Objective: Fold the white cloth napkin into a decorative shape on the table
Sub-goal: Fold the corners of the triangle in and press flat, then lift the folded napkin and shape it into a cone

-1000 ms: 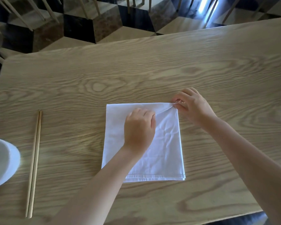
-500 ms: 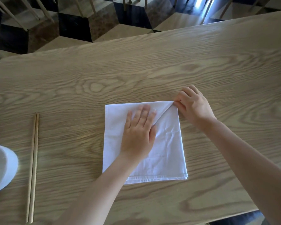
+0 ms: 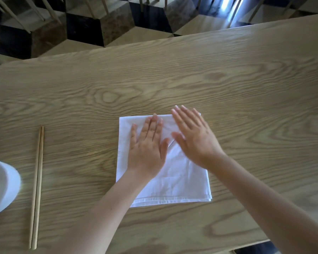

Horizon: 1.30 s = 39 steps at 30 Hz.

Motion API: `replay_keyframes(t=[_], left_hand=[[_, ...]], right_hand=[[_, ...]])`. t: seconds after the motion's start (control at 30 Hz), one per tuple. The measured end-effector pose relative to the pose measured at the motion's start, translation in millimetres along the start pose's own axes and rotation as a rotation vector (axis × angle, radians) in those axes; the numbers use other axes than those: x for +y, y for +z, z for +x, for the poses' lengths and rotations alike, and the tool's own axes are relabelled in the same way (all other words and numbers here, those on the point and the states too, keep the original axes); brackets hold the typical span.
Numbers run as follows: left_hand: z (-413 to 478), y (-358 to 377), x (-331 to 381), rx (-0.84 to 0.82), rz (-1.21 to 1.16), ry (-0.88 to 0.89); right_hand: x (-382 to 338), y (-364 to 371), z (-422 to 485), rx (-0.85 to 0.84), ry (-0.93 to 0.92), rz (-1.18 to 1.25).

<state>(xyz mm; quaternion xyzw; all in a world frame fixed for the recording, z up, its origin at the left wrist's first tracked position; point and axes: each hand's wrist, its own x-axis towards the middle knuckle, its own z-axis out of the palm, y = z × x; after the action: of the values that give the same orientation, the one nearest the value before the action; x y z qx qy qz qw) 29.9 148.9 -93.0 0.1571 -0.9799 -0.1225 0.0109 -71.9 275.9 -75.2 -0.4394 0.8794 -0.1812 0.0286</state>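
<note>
The white cloth napkin (image 3: 180, 182) lies folded into a square on the wooden table (image 3: 173, 79), its hemmed edges nearest me. My left hand (image 3: 148, 145) rests flat on the napkin's upper left part, fingers spread and pointing away. My right hand (image 3: 193, 136) lies flat, palm down, over the upper right part, fingers together and reaching just past the far edge. Between the two hands a diagonal fold line shows. Both hands hide much of the napkin's far half.
A pair of wooden chopsticks (image 3: 37, 186) lies lengthwise at the left. A white bowl (image 3: 0, 186) sits at the left edge, partly out of view. Chair legs and a dark patterned floor show beyond the table's far edge.
My right hand has let go of the napkin's far right corner and moved left onto the cloth, flat. My left hand has gone from curled to flat with spread fingers.
</note>
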Motion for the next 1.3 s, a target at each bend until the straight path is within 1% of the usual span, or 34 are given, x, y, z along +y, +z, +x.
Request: replay_keyframes(t=[0.03, 0.07, 0.27, 0.4, 0.5, 0.57, 0.6, 0.67, 0.7, 0.77, 0.83, 0.9, 0.97, 1.03, 1.13, 1.2, 1.3], left_hand=[[0, -1, -5, 0.015, 0.018, -0.004], [-1, 0, -10, 0.028, 0.04, -0.013], [-19, -2, -31, 0.063, 0.048, -0.138], [-32, -5, -44, 0.063, 0.071, -0.177], [-41, -13, -50, 0.021, 0.078, -0.177], [-35, -23, -52, -0.02, 0.025, -0.179], [-27, -29, -51, -0.021, -0.018, -0.152], [1, -39, -42, 0.003, -0.104, -0.028], [19, -42, -36, -0.013, -0.134, 0.042], [51, -50, -23, -0.125, -0.165, 0.131], [73, -58, -19, -0.229, -0.121, 0.158], [85, -68, -20, -0.38, -0.151, 0.136], [93, -80, -21, -0.554, -0.176, 0.125], [97, -89, -23, -0.677, -0.089, 0.153], [98, -96, -33, -0.731, -0.002, 0.147], [96, -99, -46, -0.731, 0.016, 0.107], [90, -106, -63, -0.747, -0.012, 0.05]], right_hand=[[-8, 8, -4, -0.071, 0.023, -0.02], [-11, 14, -7, -0.095, 0.044, -0.048], [-4, 21, -11, -0.079, 0.091, -0.151], [12, 13, -13, -0.112, 0.166, -0.163], [17, 6, -14, -0.122, 0.217, -0.132], [16, -2, -17, -0.103, 0.331, -0.03], [15, -7, -20, -0.049, 0.404, 0.047], [6, -16, -30, 0.125, 0.534, 0.202], [0, -19, -36, 0.189, 0.606, 0.274], [-11, -24, -44, 0.211, 0.771, 0.431], [-18, -30, -47, 0.141, 0.917, 0.551], [-18, -36, -47, 0.052, 0.995, 0.608], [-18, -41, -45, -0.062, 0.992, 0.621], [-18, -47, -45, -0.203, 0.961, 0.602], [-21, -53, -54, -0.35, 0.906, 0.485], [-27, -53, -66, -0.361, 0.892, 0.439], [-37, -49, -84, -0.393, 0.886, 0.435]])
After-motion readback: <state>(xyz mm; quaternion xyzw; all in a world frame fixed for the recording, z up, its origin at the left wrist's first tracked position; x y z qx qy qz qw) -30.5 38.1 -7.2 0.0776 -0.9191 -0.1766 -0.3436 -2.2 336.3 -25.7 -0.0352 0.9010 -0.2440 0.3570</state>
